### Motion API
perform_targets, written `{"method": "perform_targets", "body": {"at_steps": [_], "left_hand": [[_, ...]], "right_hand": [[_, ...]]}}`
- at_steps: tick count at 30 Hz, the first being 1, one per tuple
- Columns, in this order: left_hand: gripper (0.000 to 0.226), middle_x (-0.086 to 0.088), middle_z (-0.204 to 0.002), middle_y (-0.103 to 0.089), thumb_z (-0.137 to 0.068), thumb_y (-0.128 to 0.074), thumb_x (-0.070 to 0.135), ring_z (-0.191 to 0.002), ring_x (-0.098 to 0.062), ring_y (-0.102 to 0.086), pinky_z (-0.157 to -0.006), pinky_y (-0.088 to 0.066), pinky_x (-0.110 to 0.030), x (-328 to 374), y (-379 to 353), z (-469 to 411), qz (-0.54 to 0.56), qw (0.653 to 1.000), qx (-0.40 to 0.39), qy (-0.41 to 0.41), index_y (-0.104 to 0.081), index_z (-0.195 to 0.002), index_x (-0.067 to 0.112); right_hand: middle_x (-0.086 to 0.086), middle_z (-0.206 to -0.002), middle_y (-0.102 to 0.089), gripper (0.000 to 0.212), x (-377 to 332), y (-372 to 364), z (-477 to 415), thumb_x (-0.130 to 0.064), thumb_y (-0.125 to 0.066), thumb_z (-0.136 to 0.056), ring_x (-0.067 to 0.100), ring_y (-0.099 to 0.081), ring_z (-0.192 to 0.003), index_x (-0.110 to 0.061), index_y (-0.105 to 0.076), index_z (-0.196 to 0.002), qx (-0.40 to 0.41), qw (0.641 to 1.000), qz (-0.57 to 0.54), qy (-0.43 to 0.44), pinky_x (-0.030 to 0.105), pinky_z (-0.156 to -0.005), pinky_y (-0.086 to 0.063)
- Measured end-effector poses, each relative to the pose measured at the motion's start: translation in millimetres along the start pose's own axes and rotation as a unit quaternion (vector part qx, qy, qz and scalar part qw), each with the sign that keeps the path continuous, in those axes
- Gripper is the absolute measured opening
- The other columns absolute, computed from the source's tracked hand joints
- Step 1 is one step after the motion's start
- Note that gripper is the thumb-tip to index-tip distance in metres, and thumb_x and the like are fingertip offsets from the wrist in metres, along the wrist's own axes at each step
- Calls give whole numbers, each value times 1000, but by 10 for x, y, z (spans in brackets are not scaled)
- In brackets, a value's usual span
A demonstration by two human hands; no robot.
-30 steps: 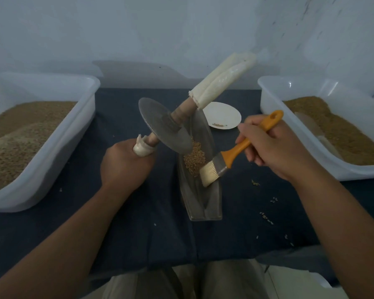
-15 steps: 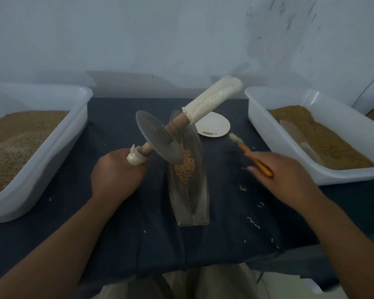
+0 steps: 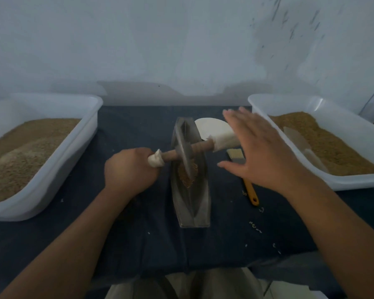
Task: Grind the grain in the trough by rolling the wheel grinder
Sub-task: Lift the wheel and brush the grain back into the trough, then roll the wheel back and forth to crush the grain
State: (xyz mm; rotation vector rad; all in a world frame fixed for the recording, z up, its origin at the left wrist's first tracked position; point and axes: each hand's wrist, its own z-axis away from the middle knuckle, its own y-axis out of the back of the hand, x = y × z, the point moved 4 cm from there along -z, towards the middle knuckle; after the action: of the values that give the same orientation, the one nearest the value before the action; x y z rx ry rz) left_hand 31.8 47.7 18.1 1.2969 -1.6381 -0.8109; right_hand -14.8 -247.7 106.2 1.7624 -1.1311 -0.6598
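A narrow metal trough (image 3: pixel 190 210) lies lengthwise on the dark cloth, with a small heap of grain (image 3: pixel 187 175) in its middle. The wheel grinder (image 3: pixel 183 151) stands on edge in the trough, its axle level. My left hand (image 3: pixel 129 170) grips the cloth-wrapped left end of the axle. My right hand (image 3: pixel 261 151) hovers with straight, spread fingers over the cloth-wrapped right handle (image 3: pixel 224 141) and holds nothing. An orange-handled brush (image 3: pixel 247 186) lies on the cloth under that hand.
A white tub (image 3: pixel 52 169) of grain stands at the left, another white tub (image 3: pixel 324 184) of grain with a scoop (image 3: pixel 300 143) at the right. A small white dish (image 3: pixel 212 128) sits behind the trough. Loose grains dot the cloth at the right. A wall rises behind.
My right hand laid the brush down on the cloth and rose open toward the right handle. My left hand lowered the tilted wheel so the axle is now level in the trough.
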Motion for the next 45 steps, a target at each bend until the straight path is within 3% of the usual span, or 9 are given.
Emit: {"method": "perform_targets", "body": {"at_steps": [3, 5, 7, 12, 22, 30, 39, 42, 45], "left_hand": [[35, 13, -59, -51, -88, -57, 56, -50, -7, -45, -50, -30, -22, 8, 9, -47, -42, 998, -11, -44, -53, -67, 29], [37, 12, -59, -51, -89, -58, 56, -52, -11, -49, -51, -33, -24, 9, 30, -52, -53, 996, -10, -67, -49, -65, 28], [36, 11, -62, -52, -88, -57, 55, -56, -15, -54, -54, -36, -27, 33, 75, -87, -74, 993, -20, -89, -47, -66, 28], [31, 10, -71, -56, -83, -50, 57, -66, -16, -57, -57, -37, -30, 143, 104, -339, -152, 971, -118, -139, -55, -72, 29], [32, 7, -74, -56, -89, -60, 52, -70, -21, -58, -66, -48, -34, 186, -123, -805, -103, 964, -212, -126, -58, -77, 23], [30, 13, -57, -44, -78, -49, 54, -50, -5, -34, -49, -24, -24, 165, 138, -225, -132, 956, -120, -231, -47, -62, 29], [40, 4, -74, -55, -85, -61, 57, -73, -26, -59, -70, -49, -36, 280, -26, -985, -107, 970, -195, -99, -53, -69, 21], [28, 6, -71, -58, -83, -63, 45, -65, -19, -57, -63, -47, -32, 256, 21, -744, -104, 958, -234, -127, -56, -69, 21], [26, 7, -58, -56, -74, -57, 46, -53, -7, -51, -48, -35, -25, 173, 125, -322, -118, 946, -234, -189, -57, -62, 24]], "right_hand": [[1, -139, -61, 100, 49, -299, -139, -56, -74, -89, 26, -58, -126, -26, -19, -167, -118, 990, 66, -28, 38, -97, -51], [-4, -124, -60, 74, 124, -403, -182, -52, -74, -89, 19, -63, -99, -26, -45, -152, -121, 989, 85, -22, 35, -73, -52], [-8, -105, -58, 35, 194, -480, -193, -56, -74, -85, 13, -58, -82, -29, -65, -107, -113, 988, 101, -10, 35, -68, -53], [-11, -71, -55, 30, 334, -745, -232, -56, -68, -86, 4, -51, -64, -35, -49, -76, -171, 977, 98, -78, 30, -54, -41], [-7, -68, -51, 27, 184, -767, -825, -40, -67, -83, 15, -49, -59, -27, -50, -67, -141, 983, 111, -30, 29, -52, -31], [-14, -62, -57, 25, 181, -811, -155, -60, -62, -72, 1, -53, -56, -36, -56, -68, -217, 973, 40, -66, 26, -47, -32], [-9, -64, -48, 35, 299, -942, -964, -50, -55, -90, 21, -50, -65, -31, -45, -62, -110, 985, 77, -104, 31, -59, -38], [-7, -68, -59, 31, 267, -903, -710, -49, -55, -90, 15, -54, -62, -30, -52, -66, -149, 982, 63, -94, 32, -61, -48], [-13, -56, -52, 28, 183, -801, -176, -60, -50, -73, 2, -48, -51, -35, -50, -61, -150, 986, 39, -58, 26, -46, -33]]}}
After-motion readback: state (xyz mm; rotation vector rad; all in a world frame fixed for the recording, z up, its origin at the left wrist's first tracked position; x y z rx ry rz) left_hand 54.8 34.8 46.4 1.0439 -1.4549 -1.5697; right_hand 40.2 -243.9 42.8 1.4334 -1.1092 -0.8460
